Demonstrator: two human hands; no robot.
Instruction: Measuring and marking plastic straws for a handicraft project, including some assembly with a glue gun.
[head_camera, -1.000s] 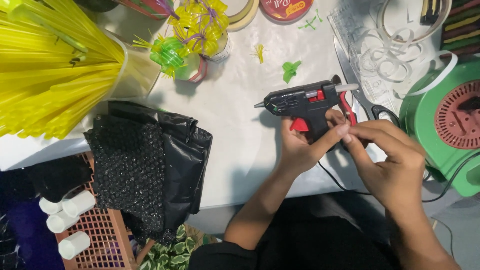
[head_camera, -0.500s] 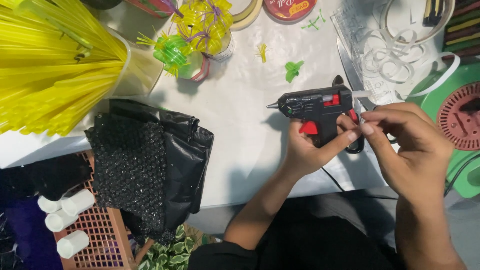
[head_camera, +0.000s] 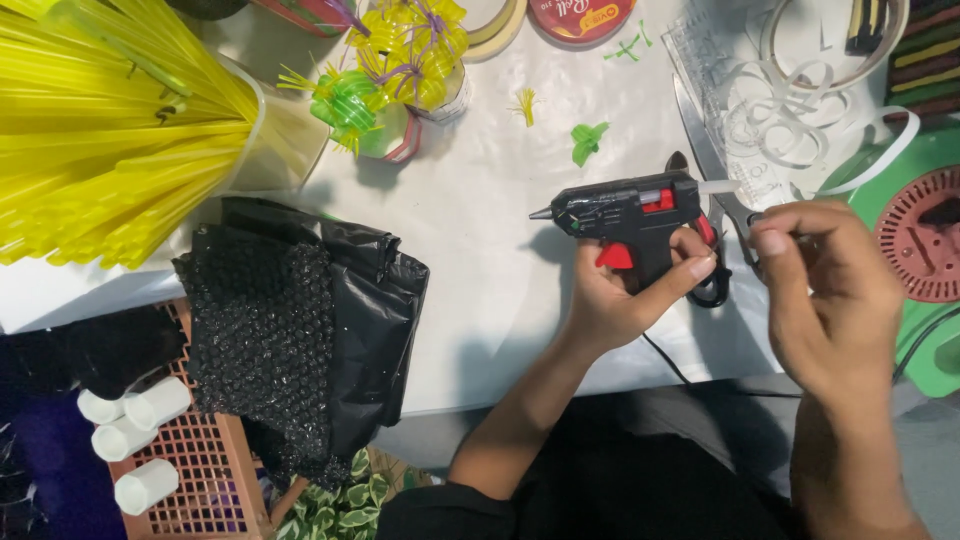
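Head view, looking down at a white table (head_camera: 480, 280).

Left hand (head_camera: 620, 295) wrapping around the handle of a black glue gun (head_camera: 625, 215), fingers pressed tight on the grip, thumb lying along the side near the red trigger. Glue gun hanging just above the table, tip pointing to the left, a clear glue stick (head_camera: 718, 187) poking out the back end.

Right hand (head_camera: 835, 295) floating just beside the back of the gun, fingers curling in with the fingertips close together. Pinching something thin and pale maybe, but too small to tell for sure. Not touching the gun.

Scissors (head_camera: 715, 190) lying on the table right behind the gun, black handle loops peeking out under the left thumb. Black cord (head_camera: 665, 360) running off the table edge below the left hand.

Sitting well apart on the left: a big bunch of yellow straws (head_camera: 110, 130) in a tub, and a black bubble wrap sheet (head_camera: 290, 330) hanging over the table edge. Sitting at the top: little yellow and green straw flowers (head_camera: 395, 60). Lying at the top right: curly white strips (head_camera: 800, 110). Showing at the far right: a green and red round thing (head_camera: 920, 245).
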